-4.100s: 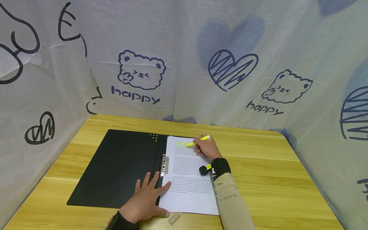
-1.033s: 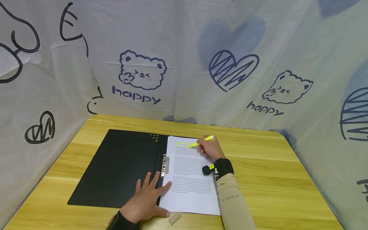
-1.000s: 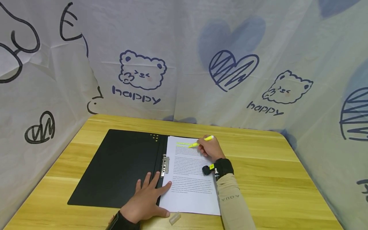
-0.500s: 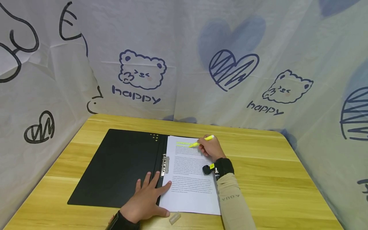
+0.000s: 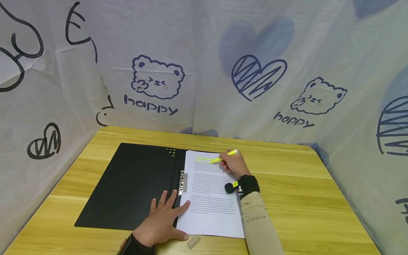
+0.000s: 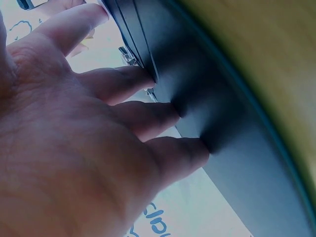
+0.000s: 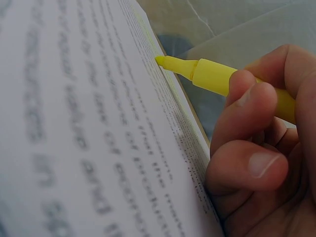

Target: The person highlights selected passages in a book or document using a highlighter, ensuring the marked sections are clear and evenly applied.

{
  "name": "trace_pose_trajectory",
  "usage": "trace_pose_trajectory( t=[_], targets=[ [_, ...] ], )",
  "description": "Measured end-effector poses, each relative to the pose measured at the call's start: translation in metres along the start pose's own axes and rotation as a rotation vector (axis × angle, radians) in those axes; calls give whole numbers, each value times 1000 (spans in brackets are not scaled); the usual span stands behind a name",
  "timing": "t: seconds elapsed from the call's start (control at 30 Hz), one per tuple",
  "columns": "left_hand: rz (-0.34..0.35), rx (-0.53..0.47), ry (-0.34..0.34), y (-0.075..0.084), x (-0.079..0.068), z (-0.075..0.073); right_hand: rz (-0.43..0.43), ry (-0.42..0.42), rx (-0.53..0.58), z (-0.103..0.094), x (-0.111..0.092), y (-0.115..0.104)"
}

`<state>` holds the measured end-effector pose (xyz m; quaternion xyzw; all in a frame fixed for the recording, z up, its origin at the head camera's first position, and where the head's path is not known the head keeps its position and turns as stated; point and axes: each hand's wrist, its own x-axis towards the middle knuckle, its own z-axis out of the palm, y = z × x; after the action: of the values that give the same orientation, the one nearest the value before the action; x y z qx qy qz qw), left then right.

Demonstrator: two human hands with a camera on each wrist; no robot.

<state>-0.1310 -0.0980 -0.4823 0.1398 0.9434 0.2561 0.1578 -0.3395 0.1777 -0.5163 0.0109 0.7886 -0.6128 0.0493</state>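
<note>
My right hand (image 5: 234,164) pinches a yellow highlighter (image 7: 215,76) near the top of a printed sheet (image 5: 207,225). Its chisel tip is right at a line of text, and yellow strokes mark the first lines. The sheet lies on the right side of an opened black folder (image 5: 127,187), beside its metal clip (image 5: 182,183). My left hand (image 5: 160,221) rests with spread fingers across the folder's spine; its index finger and thumb are on the sheet's lower left. In the left wrist view, the other fingertips (image 6: 197,150) touch the black cover.
A translucent cap (image 5: 193,242) lies on the wooden table (image 5: 302,198) just below the sheet, near the left thumb. Behind the table hangs a white cloth (image 5: 207,106) with drawn bears and hearts; it also lines the left and right sides.
Compared with about four seconds ago, the right hand and highlighter have shifted slightly right along the text. Over the last second they stay almost still. The left hand keeps its place.
</note>
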Motion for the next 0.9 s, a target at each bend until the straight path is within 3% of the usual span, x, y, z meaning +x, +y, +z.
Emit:
trace_pose_trajectory(
  t=[0.9],
  targets=[
    [-4, -10, -16, 0, -1, 0, 14, -12, 23, -3, -2, -1]
  ],
)
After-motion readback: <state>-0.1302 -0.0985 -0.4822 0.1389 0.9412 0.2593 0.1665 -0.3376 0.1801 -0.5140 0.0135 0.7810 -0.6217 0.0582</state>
